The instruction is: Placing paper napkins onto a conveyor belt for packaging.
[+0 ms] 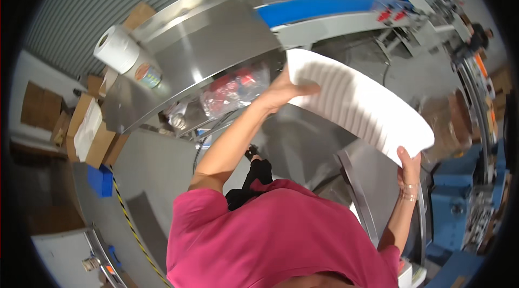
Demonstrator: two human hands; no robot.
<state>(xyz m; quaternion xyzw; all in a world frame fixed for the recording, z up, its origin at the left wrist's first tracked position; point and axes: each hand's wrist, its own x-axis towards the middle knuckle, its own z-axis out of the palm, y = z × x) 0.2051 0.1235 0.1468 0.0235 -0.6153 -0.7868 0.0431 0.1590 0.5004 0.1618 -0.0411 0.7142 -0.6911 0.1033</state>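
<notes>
A long white ribbed piece (359, 101), perhaps a row of nested paper items, stretches between my two hands and bows in a curve. What exactly it is made of I cannot make out. At its left end, my left hand (284, 92) is closed on the edge, thumb on the near face. My right hand (409, 166) grips the lower right end, its thumb pressed on the front and the other fingers partly hidden behind. The left end is close to the corner of a stainless steel table (216, 31).
A white roll (119, 50) and a labelled jar (147, 74) stand on the table's left part. Bagged red items (235, 91) lie on its lower shelf. Behind runs a blue conveyor belt (324, 8). Cardboard boxes (89, 126) are left, blue machinery (451, 196) right. Another person (478, 37) is far right.
</notes>
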